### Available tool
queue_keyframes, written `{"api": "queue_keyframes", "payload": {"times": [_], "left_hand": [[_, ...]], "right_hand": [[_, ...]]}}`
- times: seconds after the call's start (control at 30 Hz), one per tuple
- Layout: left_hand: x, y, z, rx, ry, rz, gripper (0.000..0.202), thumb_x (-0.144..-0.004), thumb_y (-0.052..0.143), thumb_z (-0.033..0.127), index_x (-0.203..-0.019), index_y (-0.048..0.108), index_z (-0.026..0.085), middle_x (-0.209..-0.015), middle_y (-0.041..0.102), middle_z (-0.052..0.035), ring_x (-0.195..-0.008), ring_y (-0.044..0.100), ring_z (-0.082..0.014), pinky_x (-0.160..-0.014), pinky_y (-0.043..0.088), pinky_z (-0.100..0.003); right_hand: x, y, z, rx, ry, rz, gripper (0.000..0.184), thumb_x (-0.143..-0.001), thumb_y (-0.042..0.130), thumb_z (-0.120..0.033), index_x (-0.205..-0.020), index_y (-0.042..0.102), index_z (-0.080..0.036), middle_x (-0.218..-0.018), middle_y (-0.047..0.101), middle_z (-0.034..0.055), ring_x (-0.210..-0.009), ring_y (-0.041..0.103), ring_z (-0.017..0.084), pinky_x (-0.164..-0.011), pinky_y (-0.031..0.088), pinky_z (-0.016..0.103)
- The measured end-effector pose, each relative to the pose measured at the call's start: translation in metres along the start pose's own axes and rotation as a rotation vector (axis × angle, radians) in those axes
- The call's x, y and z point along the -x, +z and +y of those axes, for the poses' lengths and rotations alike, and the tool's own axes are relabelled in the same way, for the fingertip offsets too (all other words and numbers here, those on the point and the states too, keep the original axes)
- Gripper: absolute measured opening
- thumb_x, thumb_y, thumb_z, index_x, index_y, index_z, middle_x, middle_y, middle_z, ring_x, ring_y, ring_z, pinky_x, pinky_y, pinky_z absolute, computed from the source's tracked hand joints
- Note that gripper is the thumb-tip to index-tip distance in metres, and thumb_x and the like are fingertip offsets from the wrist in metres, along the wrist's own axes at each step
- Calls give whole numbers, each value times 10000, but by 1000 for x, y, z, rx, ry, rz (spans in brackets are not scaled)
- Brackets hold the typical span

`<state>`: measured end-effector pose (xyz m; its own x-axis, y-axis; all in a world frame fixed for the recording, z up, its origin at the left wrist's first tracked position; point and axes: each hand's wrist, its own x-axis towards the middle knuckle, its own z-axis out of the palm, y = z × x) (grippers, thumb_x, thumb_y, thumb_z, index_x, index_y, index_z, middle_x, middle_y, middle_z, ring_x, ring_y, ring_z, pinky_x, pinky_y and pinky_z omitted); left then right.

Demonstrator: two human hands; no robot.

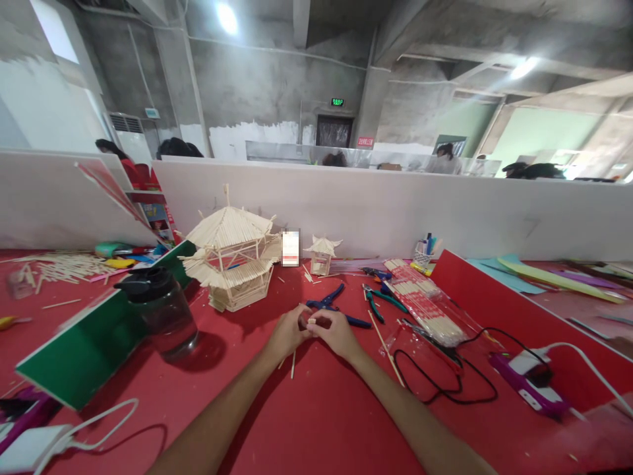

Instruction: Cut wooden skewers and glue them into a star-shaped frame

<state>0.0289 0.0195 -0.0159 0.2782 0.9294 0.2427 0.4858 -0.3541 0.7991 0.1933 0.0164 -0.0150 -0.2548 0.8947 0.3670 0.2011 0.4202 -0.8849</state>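
Observation:
My left hand (287, 332) and my right hand (337, 332) meet over the red table (321, 415), fingers pinched together around a small bundle of short wooden sticks (311, 321). A loose stick (293, 364) lies just under my left hand. Blue-handled pliers (332, 304) rest right behind my hands. A large pavilion model made of sticks (231, 257) stands to the back left, and a small one (322, 254) behind the pliers.
A dark-lidded jar (161, 310) and a green board (93, 336) stand at left. Green-handled cutters (383, 300), a bag of sticks (425, 303), a black cable (445, 376) and a purple tool (529, 382) lie at right. A white partition (395, 211) closes the back; other people sit beyond it.

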Motion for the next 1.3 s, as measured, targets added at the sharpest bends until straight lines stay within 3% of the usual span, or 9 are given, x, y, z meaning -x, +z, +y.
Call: {"api": "queue_keyframes", "payload": {"times": [0.3, 0.47, 0.53, 0.63, 0.7, 0.83, 1.0, 1.17, 1.3], "left_hand": [[0, -2, 4, -93, 64, -35, 280, -751, 706, 206, -1015, 614, 198, -709, 659, 40, -641, 602, -142, -610, 407, -220], [4, -18, 12, -230, 51, -71, 442, -705, 772, 258, -1111, 601, 227, -943, 696, -20, -865, 638, -206, -740, 438, -268], [8, -27, 17, -311, -20, -47, 438, -672, 796, 329, -1052, 615, 208, -959, 676, -48, -886, 628, -236, -737, 435, -283], [13, -32, 22, -453, -157, -32, 284, -709, 751, 425, -821, 632, 194, -834, 653, -67, -793, 631, -259, -697, 419, -302], [16, -28, 24, -523, -207, -33, 220, -747, 712, 389, -705, 615, 196, -783, 650, -80, -766, 639, -270, -692, 412, -314], [16, -14, 24, -544, -239, 29, 126, -765, 635, 218, -643, 614, 198, -769, 674, -98, -815, 659, -280, -730, 413, -324], [12, -9, 29, -562, -267, -37, 137, -782, 586, 211, -655, 633, 193, -765, 692, -126, -865, 678, -298, -745, 419, -323], [10, -27, 37, -697, -325, -87, 209, -883, 444, 242, -873, 628, 146, -906, 704, -191, -860, 686, -319, -715, 412, -337], [9, -47, 33, -575, -339, -56, 177, -921, 409, 266, -956, 550, 166, -821, 682, -102, -770, 662, -249, -667, 396, -292]], "right_hand": [[-2, 1, 2, -11, 26, -19, 151, -763, 651, -298, -721, 738, -181, -744, 740, 30, -693, 653, 186, -683, 487, 273], [-3, -1, 0, 0, 18, -25, 167, -770, 654, -321, -734, 744, -186, -756, 748, 37, -707, 658, 192, -688, 492, 275], [-3, -2, -2, 6, 28, -21, 167, -770, 653, -325, -733, 740, -188, -747, 746, 36, -704, 655, 194, -690, 491, 281], [-3, -3, -5, -12, 45, -29, 178, -776, 644, -333, -694, 718, -195, -709, 728, 25, -676, 638, 188, -673, 487, 281], [-3, -4, -5, -39, 43, -61, 208, -789, 632, -344, -655, 695, -199, -668, 706, 15, -645, 621, 178, -658, 481, 276], [-4, -4, 0, -65, 50, -76, 211, -783, 646, -361, -658, 679, -195, -654, 686, 10, -631, 609, 169, -651, 477, 276], [-4, -2, 8, -167, 145, -87, 241, -703, 729, -416, -720, 658, -187, -682, 672, 8, -638, 618, 171, -628, 502, 289], [-2, -3, 7, -362, 329, -110, 453, -580, 824, -528, -794, 629, -181, -688, 647, -12, -608, 631, 159, -595, 546, 299], [-1, -5, 4, -390, 343, -120, 492, -565, 840, -548, -808, 642, -168, -693, 656, -6, -615, 641, 156, -629, 564, 317]]}}
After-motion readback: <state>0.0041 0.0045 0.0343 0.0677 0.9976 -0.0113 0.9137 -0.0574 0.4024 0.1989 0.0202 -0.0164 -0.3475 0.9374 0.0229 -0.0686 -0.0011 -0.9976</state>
